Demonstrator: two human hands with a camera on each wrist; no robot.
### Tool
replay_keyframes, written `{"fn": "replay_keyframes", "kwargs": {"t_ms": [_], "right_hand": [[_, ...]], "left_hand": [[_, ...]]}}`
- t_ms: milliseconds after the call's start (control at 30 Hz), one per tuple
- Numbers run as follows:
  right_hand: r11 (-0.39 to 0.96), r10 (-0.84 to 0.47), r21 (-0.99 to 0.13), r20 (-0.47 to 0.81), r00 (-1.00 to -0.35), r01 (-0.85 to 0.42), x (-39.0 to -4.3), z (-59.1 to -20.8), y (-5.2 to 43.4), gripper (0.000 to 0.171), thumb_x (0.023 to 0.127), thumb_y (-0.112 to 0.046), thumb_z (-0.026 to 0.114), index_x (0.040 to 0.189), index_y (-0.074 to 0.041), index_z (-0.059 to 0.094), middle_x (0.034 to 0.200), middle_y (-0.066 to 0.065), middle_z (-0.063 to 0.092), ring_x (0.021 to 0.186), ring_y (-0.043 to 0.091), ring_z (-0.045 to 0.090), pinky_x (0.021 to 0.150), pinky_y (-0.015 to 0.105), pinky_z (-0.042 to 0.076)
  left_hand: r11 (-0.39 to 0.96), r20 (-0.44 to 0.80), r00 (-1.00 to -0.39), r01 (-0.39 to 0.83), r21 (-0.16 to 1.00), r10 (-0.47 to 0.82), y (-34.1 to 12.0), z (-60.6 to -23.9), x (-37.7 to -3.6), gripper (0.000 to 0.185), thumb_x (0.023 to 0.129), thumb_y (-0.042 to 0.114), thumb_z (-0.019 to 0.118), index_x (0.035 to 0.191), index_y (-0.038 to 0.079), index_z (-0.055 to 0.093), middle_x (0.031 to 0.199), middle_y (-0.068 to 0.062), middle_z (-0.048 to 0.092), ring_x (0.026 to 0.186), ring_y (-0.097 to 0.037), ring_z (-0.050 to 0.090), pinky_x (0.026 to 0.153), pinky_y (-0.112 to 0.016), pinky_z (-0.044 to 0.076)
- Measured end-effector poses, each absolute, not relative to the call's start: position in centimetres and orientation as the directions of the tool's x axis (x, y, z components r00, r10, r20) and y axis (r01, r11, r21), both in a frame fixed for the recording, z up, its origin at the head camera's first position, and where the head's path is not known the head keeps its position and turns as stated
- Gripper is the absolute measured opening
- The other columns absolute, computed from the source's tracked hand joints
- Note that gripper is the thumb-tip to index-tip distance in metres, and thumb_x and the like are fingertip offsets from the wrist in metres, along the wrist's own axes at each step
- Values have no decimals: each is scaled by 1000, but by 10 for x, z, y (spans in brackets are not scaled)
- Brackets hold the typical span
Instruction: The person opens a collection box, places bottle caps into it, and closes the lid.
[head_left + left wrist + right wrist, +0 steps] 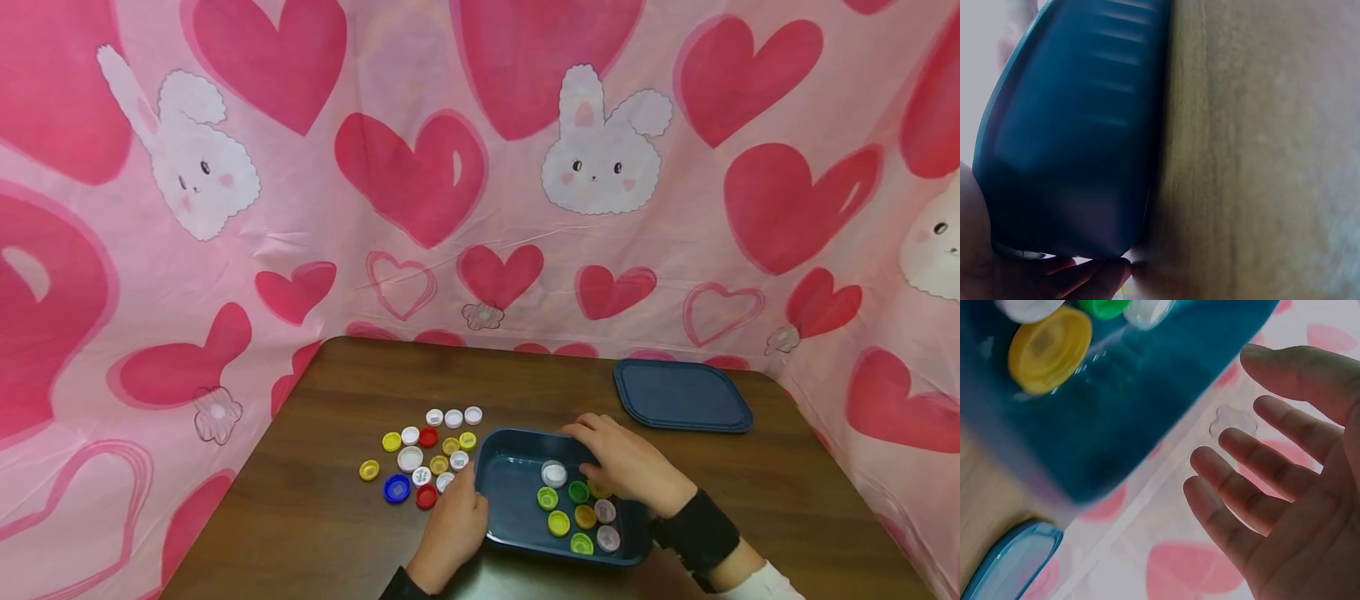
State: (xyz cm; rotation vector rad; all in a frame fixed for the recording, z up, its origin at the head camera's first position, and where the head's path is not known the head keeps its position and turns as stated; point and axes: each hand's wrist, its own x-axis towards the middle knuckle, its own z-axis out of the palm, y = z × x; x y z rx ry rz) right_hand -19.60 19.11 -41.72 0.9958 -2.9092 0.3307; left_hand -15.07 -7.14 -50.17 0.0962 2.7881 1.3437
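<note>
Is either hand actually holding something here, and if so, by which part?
The left hand grips the blue container at its left wall. The right hand hovers over the container's far side, fingers straight, holding nothing.

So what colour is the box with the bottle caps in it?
Dark blue. The box shows best in the head view.

Low in the frame, a left hand point(453, 525) grips the left wall of a dark blue tray point(510, 508) holding bottle caps point(576, 517), a right hand point(626, 462) rests over its right side, loose caps point(423, 454) lie left, and a blue lid point(681, 395) sits upper right.
</note>
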Motion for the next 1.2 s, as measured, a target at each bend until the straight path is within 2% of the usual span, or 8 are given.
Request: {"fn": "replay_keyframes", "kwargs": {"t_ms": [267, 600, 800, 1033, 1200], "right_hand": [[840, -491, -208, 107, -865, -502, -188, -415, 225, 56, 82, -12, 83, 133, -8, 61, 125, 11, 61, 113, 30, 61, 89, 47, 56], [888, -356, -315, -9, -934, -335, -174, -431, 268, 53, 85, -13, 79, 134, -2, 60, 126, 16, 62, 117, 39, 59, 91, 56, 53], [886, -359, -317, -6, -933, -338, -166, -446, 287, 51, 82, -11, 81, 128, 1, 63, 121, 16, 64, 112, 37, 62, 89, 54, 53], [887, -334, -382, -137, -933, -261, -158, -460, 299, 51, 82, -14, 81, 128, 2, 63, 120, 15, 63, 111, 39, 61, 89, 56, 53], [875, -370, -386, -147, -917, -292, -153, -468, 303, 48, 83, -14, 79, 126, 1, 64, 118, 13, 63, 108, 38, 61, 86, 55, 52]], "left_hand": [[611, -34, -996, 25, 791, 84, -72, -502, -154, 46, 98, 5, 52, 143, -3, 46, 140, -23, 55, 129, -43, 53, 105, -65, 42], [619, -19, -996, 37, 785, 83, -72, -504, -153, 44, 98, 5, 51, 142, -3, 48, 138, -22, 57, 127, -42, 55, 104, -64, 43], [614, -37, -997, 15, 789, 72, -71, -504, -154, 46, 98, 5, 52, 143, -2, 47, 140, -22, 56, 128, -42, 54, 104, -64, 42], [614, -43, -996, 12, 789, 75, -72, -505, -153, 47, 98, 6, 51, 144, -3, 46, 141, -23, 55, 129, -42, 53, 105, -64, 42], [616, -46, -996, 12, 788, 78, -72, -503, -154, 47, 98, 6, 51, 144, -3, 45, 142, -23, 55, 130, -43, 53, 105, -65, 42]]}}
